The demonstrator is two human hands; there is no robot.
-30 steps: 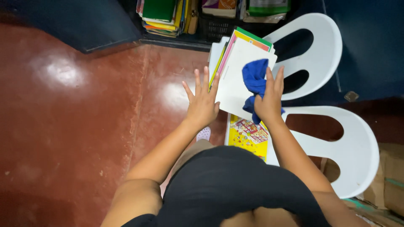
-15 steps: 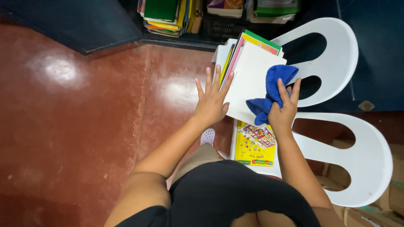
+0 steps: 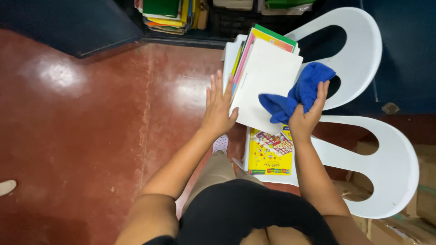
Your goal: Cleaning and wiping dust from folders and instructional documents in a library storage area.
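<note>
The person's left hand lies flat with its fingers spread against the left edge of a stack of thin books, grasping nothing, only steadying the pile. The top of that stack is one plain white book cover, tilted, with pink, yellow and green edges of at least three more books fanned out beneath it; the exact number cannot be told. The right hand is clenched around one crumpled blue cloth, which touches the right side of the white cover.

The stack rests on a white plastic chair; a second white plastic chair stands just behind it. One yellow puzzle book with a bright patterned cover lies on the nearer chair's seat, below the stack. On the red polished floor, one light perforated shoe shows beside the person's tan trouser leg. A further pile of colourful books sits at the top edge.
</note>
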